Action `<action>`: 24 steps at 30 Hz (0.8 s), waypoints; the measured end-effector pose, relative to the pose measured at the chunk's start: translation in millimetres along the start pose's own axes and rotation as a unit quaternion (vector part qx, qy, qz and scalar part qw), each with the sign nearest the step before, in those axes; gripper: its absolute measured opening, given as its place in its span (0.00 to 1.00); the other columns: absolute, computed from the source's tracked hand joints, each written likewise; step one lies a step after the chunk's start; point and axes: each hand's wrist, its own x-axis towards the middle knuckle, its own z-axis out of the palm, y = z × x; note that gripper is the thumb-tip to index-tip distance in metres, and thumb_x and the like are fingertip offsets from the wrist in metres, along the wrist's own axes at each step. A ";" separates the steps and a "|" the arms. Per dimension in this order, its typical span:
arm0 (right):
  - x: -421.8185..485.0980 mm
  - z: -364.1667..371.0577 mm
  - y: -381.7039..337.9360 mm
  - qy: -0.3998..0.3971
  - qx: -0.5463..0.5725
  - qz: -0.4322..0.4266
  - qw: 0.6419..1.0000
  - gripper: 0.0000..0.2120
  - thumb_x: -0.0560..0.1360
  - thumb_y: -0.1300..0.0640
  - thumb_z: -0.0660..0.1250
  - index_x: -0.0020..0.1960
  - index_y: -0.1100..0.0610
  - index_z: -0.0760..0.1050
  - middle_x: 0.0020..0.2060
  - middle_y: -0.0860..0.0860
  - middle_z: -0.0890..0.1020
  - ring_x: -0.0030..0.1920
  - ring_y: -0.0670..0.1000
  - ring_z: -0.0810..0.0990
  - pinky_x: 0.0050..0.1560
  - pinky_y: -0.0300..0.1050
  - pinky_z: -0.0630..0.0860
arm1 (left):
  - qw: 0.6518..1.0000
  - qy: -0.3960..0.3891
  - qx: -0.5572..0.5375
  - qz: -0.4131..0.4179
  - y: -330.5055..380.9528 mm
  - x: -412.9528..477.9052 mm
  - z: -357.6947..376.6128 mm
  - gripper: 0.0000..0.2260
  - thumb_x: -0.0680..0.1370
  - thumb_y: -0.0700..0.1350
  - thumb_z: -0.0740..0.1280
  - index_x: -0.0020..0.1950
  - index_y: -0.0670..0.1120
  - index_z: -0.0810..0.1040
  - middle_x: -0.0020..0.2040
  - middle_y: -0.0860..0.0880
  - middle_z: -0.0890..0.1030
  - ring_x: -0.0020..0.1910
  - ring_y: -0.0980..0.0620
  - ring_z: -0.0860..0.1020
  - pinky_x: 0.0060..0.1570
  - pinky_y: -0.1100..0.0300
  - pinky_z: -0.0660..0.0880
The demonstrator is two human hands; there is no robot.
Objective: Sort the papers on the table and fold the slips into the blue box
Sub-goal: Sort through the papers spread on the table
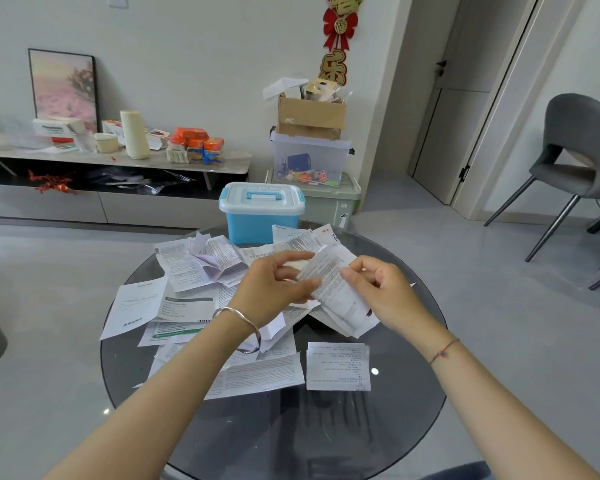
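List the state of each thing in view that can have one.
blue box: lid shut.
slip: lifted, pinched by both hands.
left hand: pinches the slip.
right hand: pinches the slip.
loose papers: spread, overlapping, unsorted.
single sheet: flat, apart from the others.
cardboard box: open, stuffed.

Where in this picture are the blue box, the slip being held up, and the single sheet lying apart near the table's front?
blue box (257, 226): head view, on its blue front wall.
held slip (330, 274): head view, on its printed middle.
lone sheet (338, 367): head view, at its centre.
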 end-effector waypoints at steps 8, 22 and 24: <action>-0.1 -3.8 -1.5 0.011 0.054 -0.018 0.998 0.11 0.78 0.54 0.63 0.43 0.61 0.74 0.29 0.46 0.81 0.29 0.43 0.74 0.29 0.33 0.68 | 0.994 -0.016 0.095 0.043 -0.9 1.0 -6.4 0.07 0.74 0.44 0.71 0.41 0.44 0.75 0.43 0.47 0.84 0.38 0.50 0.84 0.41 0.58 0.81; 2.3 -1.8 -2.1 -0.030 0.073 -0.004 0.997 0.10 0.78 0.57 0.64 0.40 0.61 0.70 0.36 0.71 0.77 0.33 0.56 0.71 0.26 0.36 0.70 | 0.998 0.062 -0.033 -0.002 8.2 2.0 -10.2 0.08 0.74 0.39 0.71 0.52 0.45 0.77 0.33 0.46 0.84 0.32 0.54 0.83 0.36 0.66 0.79; 2.3 -0.1 -1.7 -0.015 0.081 -0.008 0.997 0.10 0.78 0.58 0.64 0.39 0.60 0.69 0.29 0.63 0.76 0.29 0.50 0.70 0.26 0.36 0.69 | 0.994 0.069 -0.076 -0.040 6.2 2.5 -4.1 0.08 0.74 0.40 0.71 0.53 0.45 0.79 0.34 0.47 0.84 0.33 0.55 0.82 0.37 0.67 0.78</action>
